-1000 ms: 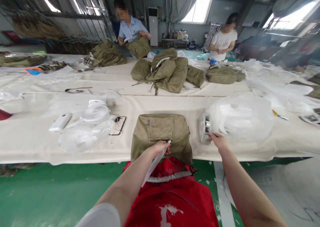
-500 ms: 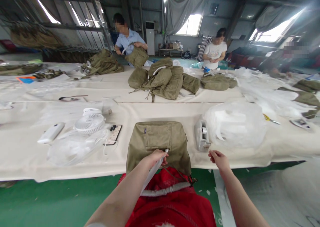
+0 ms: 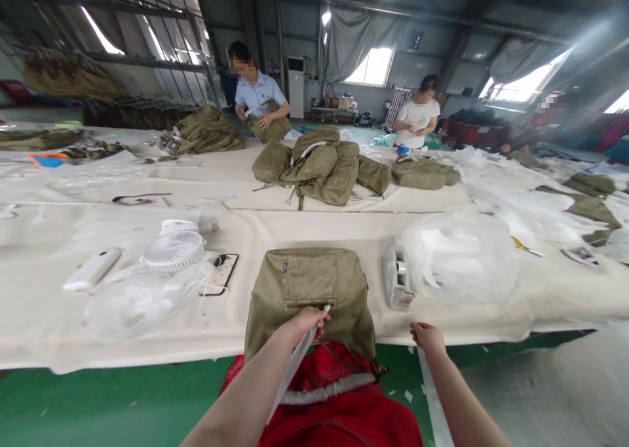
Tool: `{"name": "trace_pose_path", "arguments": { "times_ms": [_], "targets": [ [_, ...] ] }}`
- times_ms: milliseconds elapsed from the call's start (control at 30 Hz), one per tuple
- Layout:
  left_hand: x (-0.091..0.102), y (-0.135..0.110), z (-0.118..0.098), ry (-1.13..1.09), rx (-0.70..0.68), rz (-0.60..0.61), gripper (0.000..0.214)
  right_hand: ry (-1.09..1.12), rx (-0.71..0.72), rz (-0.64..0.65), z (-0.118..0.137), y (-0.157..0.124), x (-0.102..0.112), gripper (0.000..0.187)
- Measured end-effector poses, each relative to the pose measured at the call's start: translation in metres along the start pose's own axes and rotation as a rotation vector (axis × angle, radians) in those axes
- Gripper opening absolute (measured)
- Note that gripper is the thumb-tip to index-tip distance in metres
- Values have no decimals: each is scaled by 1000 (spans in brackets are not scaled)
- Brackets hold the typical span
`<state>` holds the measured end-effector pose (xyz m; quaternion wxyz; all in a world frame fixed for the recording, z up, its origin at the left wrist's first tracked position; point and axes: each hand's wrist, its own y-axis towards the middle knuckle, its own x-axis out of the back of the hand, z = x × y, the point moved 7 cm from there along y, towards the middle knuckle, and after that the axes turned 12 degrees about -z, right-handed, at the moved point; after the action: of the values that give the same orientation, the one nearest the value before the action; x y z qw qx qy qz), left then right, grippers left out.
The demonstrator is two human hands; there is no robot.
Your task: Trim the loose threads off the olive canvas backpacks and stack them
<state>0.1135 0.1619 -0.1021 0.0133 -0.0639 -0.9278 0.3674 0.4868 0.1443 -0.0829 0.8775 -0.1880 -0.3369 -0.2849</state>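
An olive-green bag (image 3: 314,276) lies at the table's front edge, its lower part hanging over, with a horizontal zipper on its face. Over the bag, just below the zipper, my left hand (image 3: 310,322) is closed around a thin white strip (image 3: 295,368) that trails down along the forearm. The strip's tip pokes up by the zipper's right end. My right hand (image 3: 428,337) is held off the table edge, fingers pinched together. Whatever might be between them is too small to make out. Just beyond it stands a grey tape dispenser (image 3: 399,280) with a clear roll.
Right of the dispenser sits a clear plastic bag of white pieces (image 3: 462,257); yellow-handled scissors (image 3: 525,245) lie beyond. At left are a white fan (image 3: 173,250), a phone (image 3: 221,275) and a white device (image 3: 93,269). Olive bags (image 3: 324,172) are piled mid-table. Two people work across.
My right hand has drawn back from the tape dispenser toward me. My left hand stays at the zipper with the strip. The view has tilted up slightly, and a co-worker across has lowered a bag.
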Motion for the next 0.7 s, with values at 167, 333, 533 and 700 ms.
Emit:
{"name": "trace_pose_path", "arguments": {
  "times_ms": [167,333,533,700],
  "targets": [
    [0,1,0,38,-7,17,45,237,67,97,40,-49,-26,36],
    [-1,1,5,38,-42,-9,44,420,170,482,125,-110,-92,34],
    [-4,-1,6,10,-96,-49,35,478,148,779,166,-146,-155,32],
    [-3,-3,2,8,-111,-42,25,268,144,764,150,-139,-170,33]
  ]
}}
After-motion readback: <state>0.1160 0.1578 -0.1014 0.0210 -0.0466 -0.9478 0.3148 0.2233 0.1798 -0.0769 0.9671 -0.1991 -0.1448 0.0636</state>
